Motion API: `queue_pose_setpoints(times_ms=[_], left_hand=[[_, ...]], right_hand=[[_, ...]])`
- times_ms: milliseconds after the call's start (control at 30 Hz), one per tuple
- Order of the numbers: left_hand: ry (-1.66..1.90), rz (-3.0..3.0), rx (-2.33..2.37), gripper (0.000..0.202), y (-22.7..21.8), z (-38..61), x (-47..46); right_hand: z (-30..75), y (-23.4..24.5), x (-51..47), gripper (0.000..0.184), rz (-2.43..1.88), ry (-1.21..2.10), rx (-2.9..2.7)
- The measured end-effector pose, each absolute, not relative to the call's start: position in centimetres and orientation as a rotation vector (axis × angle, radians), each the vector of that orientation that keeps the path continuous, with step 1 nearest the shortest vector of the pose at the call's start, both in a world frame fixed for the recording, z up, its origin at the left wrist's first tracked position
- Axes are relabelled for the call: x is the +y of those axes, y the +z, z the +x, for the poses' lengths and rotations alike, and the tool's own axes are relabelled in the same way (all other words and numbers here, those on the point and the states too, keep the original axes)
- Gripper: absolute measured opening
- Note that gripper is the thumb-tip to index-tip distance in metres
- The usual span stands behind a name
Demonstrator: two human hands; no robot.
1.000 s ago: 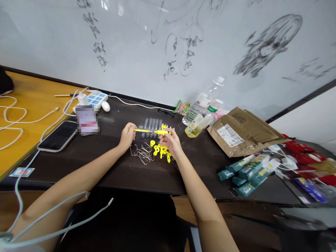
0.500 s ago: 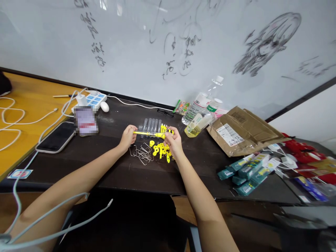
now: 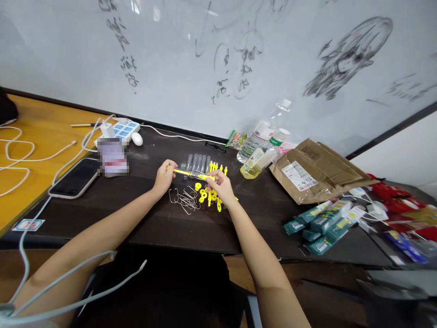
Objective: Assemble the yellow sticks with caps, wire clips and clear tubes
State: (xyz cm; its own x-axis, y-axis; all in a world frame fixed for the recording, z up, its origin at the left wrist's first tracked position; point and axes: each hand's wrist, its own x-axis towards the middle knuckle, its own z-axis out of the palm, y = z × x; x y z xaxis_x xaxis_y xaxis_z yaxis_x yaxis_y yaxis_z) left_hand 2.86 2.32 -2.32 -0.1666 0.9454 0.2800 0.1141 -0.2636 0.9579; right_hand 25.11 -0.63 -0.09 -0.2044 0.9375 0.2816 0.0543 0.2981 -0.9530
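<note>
Between my two hands a slim yellow tool (image 3: 184, 172) with a clear section near its middle is held nearly level above the dark table. My left hand (image 3: 164, 176) pinches its left end. At the right end, the fingers of my right hand (image 3: 221, 184) are closed on its yellow part. Just behind it lie several clear tubes (image 3: 199, 161) side by side, and to their right several yellow pieces with metal tips (image 3: 214, 166). Below the tool are a tangle of bent metal wires (image 3: 184, 200) and a heap of small yellow plastic parts (image 3: 204, 196), partly hidden by my right hand.
A phone (image 3: 74, 178), a power strip (image 3: 124, 131) and white cables stand at left. At right are bottles (image 3: 256, 164), a cardboard parcel (image 3: 314, 168) and green boxes (image 3: 331, 225). Glasses (image 3: 215, 146) lie by the whiteboard (image 3: 170, 68).
My right hand has shifted slightly left and down along the tool, uncovering more of the metal-tipped yellow pieces behind. The thin wire that stuck up by its fingers no longer shows there.
</note>
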Motion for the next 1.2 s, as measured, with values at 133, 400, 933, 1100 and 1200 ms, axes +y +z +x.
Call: queue_pose_setpoints(times_ms=[133, 400, 933, 1100, 1200], left_hand=[[1.511, 1.889, 1.508, 0.014, -1.3, 3.0, 0.9], [0.957, 2.703, 0.993, 0.037, -0.6, 4.0, -0.7], [0.937, 2.57, 1.06, 0.035, -1.3, 3.8, -0.6], [0.973, 2.532, 1.063, 0.032, -1.4, 3.8, -0.5], [0.937, 2.581, 1.097, 0.034, -1.4, 3.7, -0.4]], right_hand=[[24.7, -0.3, -0.9, 0.032, -0.955, 1.054, -1.558], [24.0, -1.8, -1.2, 0.03, -0.975, 1.063, -1.662], [24.6, -0.7, -0.9, 0.04, -1.087, 0.871, -1.631], [24.8, -0.4, -1.2, 0.038, -1.098, 0.79, -1.738], [24.8, -0.4, -1.2, 0.031, -1.065, 0.82, -1.749]])
